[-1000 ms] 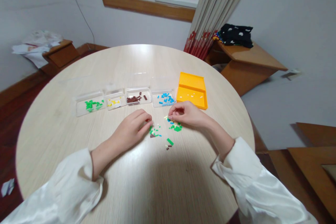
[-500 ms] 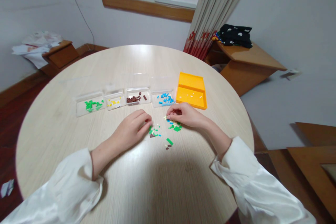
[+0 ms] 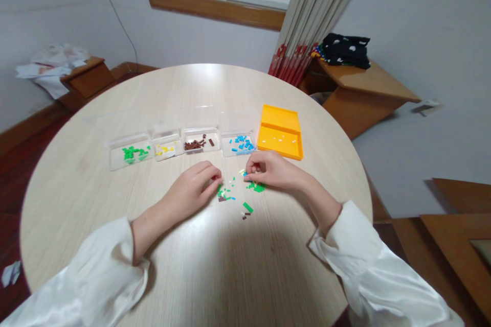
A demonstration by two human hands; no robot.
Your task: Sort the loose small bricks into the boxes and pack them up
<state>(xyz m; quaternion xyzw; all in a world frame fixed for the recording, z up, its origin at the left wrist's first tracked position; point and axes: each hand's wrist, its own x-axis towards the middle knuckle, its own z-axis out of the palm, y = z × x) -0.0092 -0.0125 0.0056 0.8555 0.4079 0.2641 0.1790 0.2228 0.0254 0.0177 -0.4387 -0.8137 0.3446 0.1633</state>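
Observation:
My left hand (image 3: 195, 185) rests on the table with curled fingers, thumb and fingertips close together. Anything between those tips is too small to make out. Beside them lies a loose cluster of tiny green, cream and brown bricks (image 3: 223, 194). My right hand (image 3: 273, 169) hovers low with its thumb and forefinger pinched over a second heap of small green bricks (image 3: 259, 187). Cream and blue pieces show by its fingertips, and I cannot tell whether one is gripped. Closer to me lie a longer green brick (image 3: 248, 207) and a few brown bits (image 3: 244, 217).
Across the table stand clear trays of green bricks (image 3: 110, 159), yellow bricks (image 3: 156, 155), brown bricks (image 3: 219, 139) and blue bricks (image 3: 223, 149). An open orange box (image 3: 280, 118) holding several white bits is to their right. The round table (image 3: 215, 276) is pale wood.
My right hand has shifted slightly right and nearer to me over the heap, with its fingers still pinched. My left hand has barely moved.

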